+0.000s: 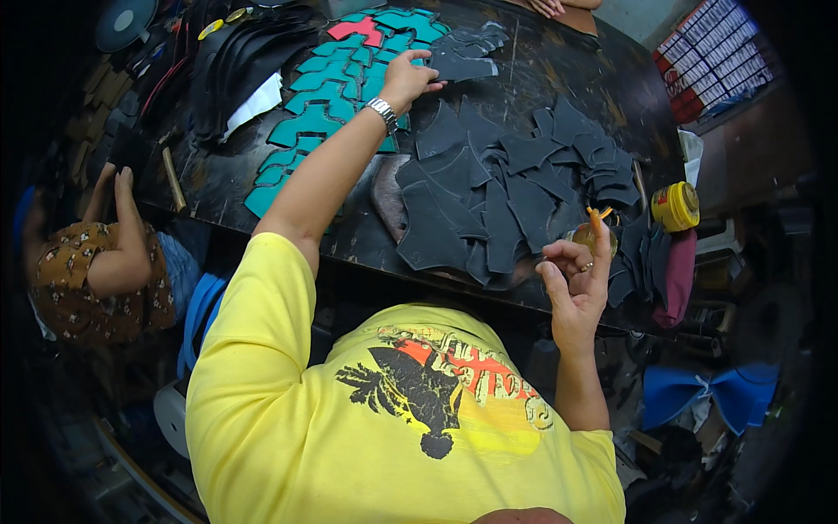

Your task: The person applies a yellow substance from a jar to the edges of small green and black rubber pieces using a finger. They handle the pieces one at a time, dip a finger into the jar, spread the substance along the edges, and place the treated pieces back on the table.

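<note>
My left hand [410,80] reaches to the far part of the dark table. Its fingertips close at the edge of a dark grey cut piece [467,66]. Left of that arm lie rows of overlapping teal cut pieces [319,127], with one red piece [356,31] on top. My right hand [578,293] is raised at the near right edge, index finger up and the other fingers curled. A small orange tip [602,213] shows by the index fingertip; whether the hand holds it is unclear. Behind it is a partly hidden jar [609,236]. Loose black cut pieces [489,196] lie between my hands.
A yellow tub [675,207] stands at the right table edge, above a maroon cloth [676,284]. Black sheets [236,70] and a wooden-handled tool [174,179] lie on the left. Another person [113,271] sits at left; another's hands [550,7] rest at the far edge.
</note>
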Motion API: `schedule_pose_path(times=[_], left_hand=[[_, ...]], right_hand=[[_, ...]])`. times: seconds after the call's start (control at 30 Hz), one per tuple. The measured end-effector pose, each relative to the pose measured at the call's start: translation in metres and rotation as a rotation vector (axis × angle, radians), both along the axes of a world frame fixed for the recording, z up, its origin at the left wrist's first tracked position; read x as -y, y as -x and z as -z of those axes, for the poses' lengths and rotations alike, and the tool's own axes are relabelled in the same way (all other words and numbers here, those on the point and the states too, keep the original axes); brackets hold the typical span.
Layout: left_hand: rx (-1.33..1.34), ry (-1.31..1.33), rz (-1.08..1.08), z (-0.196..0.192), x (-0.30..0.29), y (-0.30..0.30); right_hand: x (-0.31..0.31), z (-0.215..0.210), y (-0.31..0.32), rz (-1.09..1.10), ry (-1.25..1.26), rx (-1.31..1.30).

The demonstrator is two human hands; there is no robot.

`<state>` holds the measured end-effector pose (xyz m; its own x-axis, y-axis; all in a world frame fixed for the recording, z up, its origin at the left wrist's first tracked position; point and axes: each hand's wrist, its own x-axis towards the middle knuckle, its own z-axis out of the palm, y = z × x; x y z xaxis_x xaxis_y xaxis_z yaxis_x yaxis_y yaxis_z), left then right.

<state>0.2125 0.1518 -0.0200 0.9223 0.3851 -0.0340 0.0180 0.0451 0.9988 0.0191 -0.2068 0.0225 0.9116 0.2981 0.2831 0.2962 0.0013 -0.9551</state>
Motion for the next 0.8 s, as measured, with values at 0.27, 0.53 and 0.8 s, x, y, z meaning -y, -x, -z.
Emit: schedule_pose_path(times=[0.27, 0.53, 0.8], left_hand=[[-0.044, -0.077, -0.176, 0.017, 0.0, -0.037], [0.074, -1.026, -0.11, -0.035, -0.017, 0.048], [0.178, -1.052, 0.138, -0.039, 0.049, 0.215]], right_hand=[[0.011, 0.006, -0.001, 0.002, -0.012, -0.038], [0.032, 0.004, -0.002, 0.059, -0.029, 0.07], [0.081, -0.013, -0.034, 0.322, 0.335, 0.269]])
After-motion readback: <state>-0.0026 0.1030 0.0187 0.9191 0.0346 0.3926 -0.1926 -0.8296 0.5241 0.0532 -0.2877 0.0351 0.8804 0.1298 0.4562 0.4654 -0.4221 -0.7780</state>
